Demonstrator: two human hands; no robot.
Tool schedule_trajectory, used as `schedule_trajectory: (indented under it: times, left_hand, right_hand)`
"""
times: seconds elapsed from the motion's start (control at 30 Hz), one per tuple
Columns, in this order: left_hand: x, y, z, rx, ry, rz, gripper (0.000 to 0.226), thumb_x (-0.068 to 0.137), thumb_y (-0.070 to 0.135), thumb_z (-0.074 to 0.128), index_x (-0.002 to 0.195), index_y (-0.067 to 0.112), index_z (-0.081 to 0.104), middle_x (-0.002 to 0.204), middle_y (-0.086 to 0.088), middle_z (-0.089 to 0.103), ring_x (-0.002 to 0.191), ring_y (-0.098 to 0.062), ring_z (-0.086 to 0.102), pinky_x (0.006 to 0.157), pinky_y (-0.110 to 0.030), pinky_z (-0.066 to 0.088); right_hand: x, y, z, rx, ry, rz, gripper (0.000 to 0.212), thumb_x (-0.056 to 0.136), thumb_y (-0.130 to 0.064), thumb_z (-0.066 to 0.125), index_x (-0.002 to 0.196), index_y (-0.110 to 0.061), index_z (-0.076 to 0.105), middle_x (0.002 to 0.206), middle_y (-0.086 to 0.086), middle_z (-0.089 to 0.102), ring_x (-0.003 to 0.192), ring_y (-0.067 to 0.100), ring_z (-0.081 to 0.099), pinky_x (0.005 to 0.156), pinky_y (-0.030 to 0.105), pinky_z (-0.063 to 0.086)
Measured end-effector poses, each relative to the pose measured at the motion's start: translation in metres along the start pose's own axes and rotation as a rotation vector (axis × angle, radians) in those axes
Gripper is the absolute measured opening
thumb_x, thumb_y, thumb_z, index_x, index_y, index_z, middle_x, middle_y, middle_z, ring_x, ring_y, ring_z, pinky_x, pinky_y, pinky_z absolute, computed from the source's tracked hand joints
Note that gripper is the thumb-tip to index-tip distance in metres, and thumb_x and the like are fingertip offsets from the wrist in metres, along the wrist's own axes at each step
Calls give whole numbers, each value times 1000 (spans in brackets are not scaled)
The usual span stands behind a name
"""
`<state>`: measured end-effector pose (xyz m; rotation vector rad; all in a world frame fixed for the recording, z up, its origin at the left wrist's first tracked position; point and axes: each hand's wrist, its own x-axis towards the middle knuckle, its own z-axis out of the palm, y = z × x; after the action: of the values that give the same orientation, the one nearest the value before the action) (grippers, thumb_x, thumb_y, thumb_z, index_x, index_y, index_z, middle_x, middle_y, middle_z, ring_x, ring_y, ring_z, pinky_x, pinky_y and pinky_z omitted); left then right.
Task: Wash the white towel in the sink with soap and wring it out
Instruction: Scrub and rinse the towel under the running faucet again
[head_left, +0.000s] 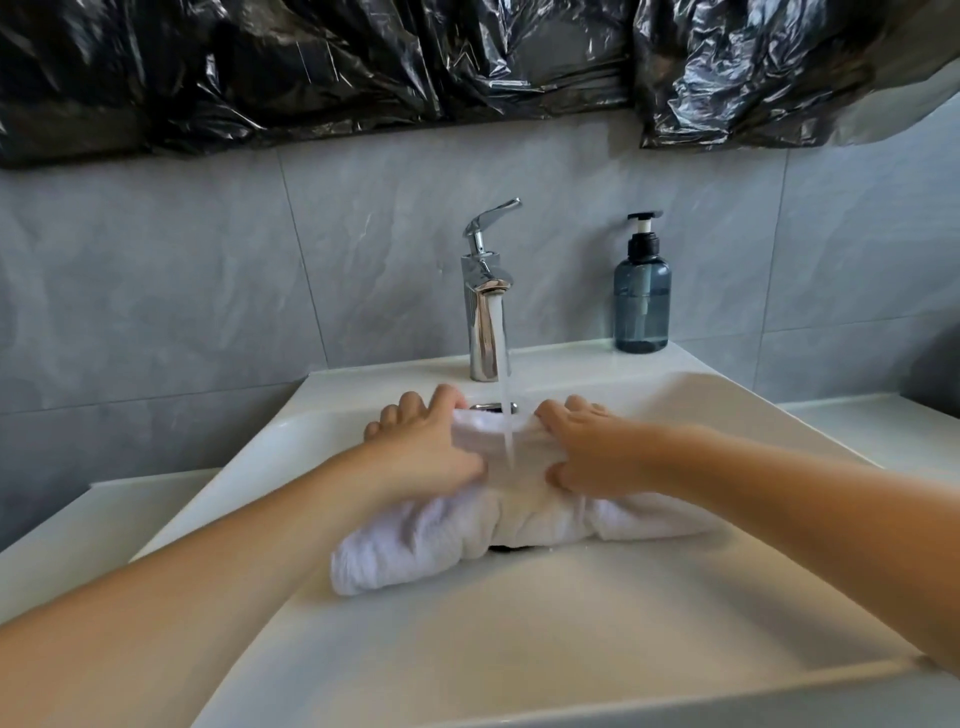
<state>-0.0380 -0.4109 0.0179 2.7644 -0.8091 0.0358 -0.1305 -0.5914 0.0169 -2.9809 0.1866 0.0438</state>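
both hands grasped the white towel (467, 525) in the sink (571, 649): left hand (431, 441) at 9 o'clock of the water stream (506, 384), right hand (587, 452) at 3 o'clock.

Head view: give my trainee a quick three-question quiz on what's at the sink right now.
1. True or false: water is running from the faucet onto the white towel.
2. Which hands grip the towel? A) left only B) right only C) both
3. Fill in: the soap dispenser stands on the sink ledge, to the ____ of the faucet.

Key:
1. True; the stream lands between the left hand and right hand.
2. C
3. right
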Motion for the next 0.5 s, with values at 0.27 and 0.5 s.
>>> schedule_trajectory:
  times: [0.27, 0.5]
  left_hand:
    - [0, 19, -39, -504, 155, 98, 22, 80, 42, 45, 71, 22, 44, 80, 1, 48, 82, -25, 45, 69, -33, 35]
    - [-7, 20, -41, -1014, 127, -3, 12, 90, 13, 60, 81, 13, 52, 75, -8, 44, 69, -21, 40, 56, -31, 25]
  right_hand:
    - [-6, -8, -35, 235, 297, -83, 11, 91, -25, 55, 88, -23, 44, 93, -5, 45, 92, 19, 47, 74, 28, 35]
    - [-14, -11, -40, 798, 133, -97, 16, 89, -19, 64, 101, -12, 58, 94, 8, 60, 86, 21, 57, 74, 35, 42]
